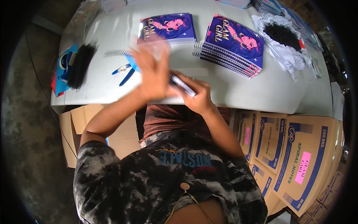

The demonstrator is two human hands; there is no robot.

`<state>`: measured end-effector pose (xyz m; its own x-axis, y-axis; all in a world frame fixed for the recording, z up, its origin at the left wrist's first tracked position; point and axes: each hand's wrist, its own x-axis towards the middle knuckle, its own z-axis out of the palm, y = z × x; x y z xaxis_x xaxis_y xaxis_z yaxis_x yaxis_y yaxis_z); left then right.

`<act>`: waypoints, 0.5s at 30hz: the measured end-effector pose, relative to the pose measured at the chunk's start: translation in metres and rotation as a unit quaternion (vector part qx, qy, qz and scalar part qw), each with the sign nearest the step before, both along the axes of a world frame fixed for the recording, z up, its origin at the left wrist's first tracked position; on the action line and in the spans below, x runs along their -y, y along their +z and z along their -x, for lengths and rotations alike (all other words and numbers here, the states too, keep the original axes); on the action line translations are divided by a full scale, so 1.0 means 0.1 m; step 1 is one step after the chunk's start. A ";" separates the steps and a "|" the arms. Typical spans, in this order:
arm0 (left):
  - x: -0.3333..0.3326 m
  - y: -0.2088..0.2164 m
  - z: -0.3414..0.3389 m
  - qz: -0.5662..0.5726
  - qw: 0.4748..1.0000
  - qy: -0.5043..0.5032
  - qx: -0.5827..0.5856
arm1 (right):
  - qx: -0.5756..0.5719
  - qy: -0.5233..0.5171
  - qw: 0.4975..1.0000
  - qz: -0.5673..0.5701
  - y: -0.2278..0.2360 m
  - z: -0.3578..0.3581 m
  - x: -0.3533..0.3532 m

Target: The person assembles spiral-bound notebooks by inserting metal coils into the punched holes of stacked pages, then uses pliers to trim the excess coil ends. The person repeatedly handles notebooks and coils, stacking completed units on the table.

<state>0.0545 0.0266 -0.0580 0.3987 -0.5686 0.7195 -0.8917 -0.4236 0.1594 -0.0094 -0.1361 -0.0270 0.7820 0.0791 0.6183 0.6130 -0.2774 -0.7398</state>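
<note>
Near the table's front edge, my right hand point(199, 95) is closed around a dark-covered notebook point(182, 85), held tilted and seen almost edge-on. My left hand point(151, 72) is raised just left of it, its fingers smeared by motion. Whether those fingers grip anything cannot be made out. Blue-handled pliers point(126, 76) lie beside my left hand, partly hidden by it. Behind them rests a loose spiral binding coil point(115, 53). Farther back are two stacks of purple illustrated notebooks, a left stack point(171, 28) and a taller right stack point(235, 44).
At the left edge, a bundle of black coils point(82, 67) lies beside a blue tape dispenser point(64, 67). More black coils point(282, 36) sit on crumpled white wrapping point(292, 61) at the right. Cardboard boxes point(302, 160) stand below the table on the right; an opened carton point(87, 117) is below left.
</note>
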 end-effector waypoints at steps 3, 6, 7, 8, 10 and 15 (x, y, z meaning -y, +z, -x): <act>0.00 0.00 0.34 -0.071 0.982 -0.085 0.153 | 0.024 0.019 0.998 -0.054 -0.03 -0.01 0.08; -0.16 0.02 0.08 -0.092 0.977 -0.040 0.187 | 0.029 0.013 0.999 -0.013 -0.01 -0.07 -0.03; -0.12 -0.03 0.18 -0.072 0.986 -0.039 0.148 | 0.067 0.013 0.998 0.015 0.04 -0.03 -0.06; 0.00 -0.08 0.22 -0.041 0.991 -0.045 0.115 | 0.045 0.004 0.999 -0.005 0.00 -0.03 -0.05; 0.14 -0.11 0.32 0.017 0.997 -0.057 0.051 | 0.004 -0.015 0.999 -0.049 -0.09 -0.06 -0.03; 0.11 0.34 0.21 -0.047 0.988 0.032 0.147 | -0.034 0.024 0.999 0.019 0.04 -0.05 -0.04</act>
<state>0.0332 0.0159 -0.0237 0.2170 -0.6185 0.7553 -0.8649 -0.4806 -0.1450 -0.0042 -0.1323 -0.0233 0.8169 0.1403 0.5595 0.5749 -0.2768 -0.7700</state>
